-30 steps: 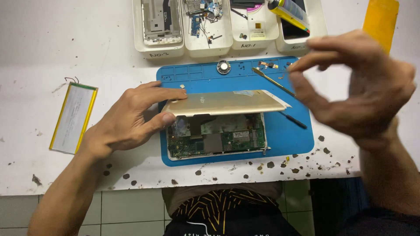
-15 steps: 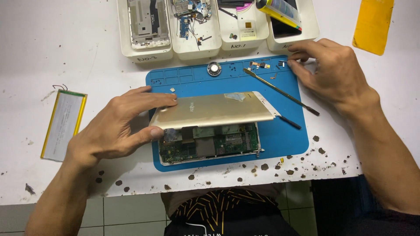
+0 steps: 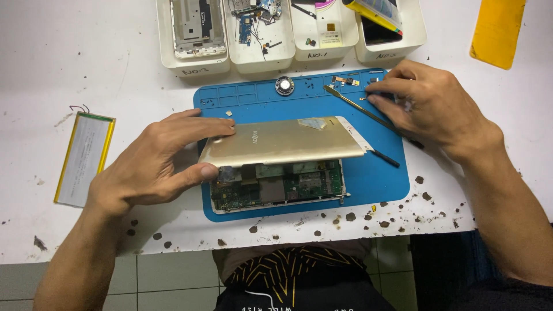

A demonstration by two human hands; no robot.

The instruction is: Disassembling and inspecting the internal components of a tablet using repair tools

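Tablet cover (image 3: 282, 141), gold and tilted up over the circuit board (image 3: 276, 189) on the blue mat (image 3: 377, 178), sat pinched in my left hand (image 3: 152, 167) while my right hand (image 3: 435, 106) pressed fingertips on small parts far right; steadiness mattered.

We're looking from one head-worn camera, almost straight down and close over the blue mat (image 3: 377, 178), which sits mid-frame. Beyond the mat, white trays (image 3: 196, 60) get cut by the top edge; nearer than it, the wearer's lap shows.
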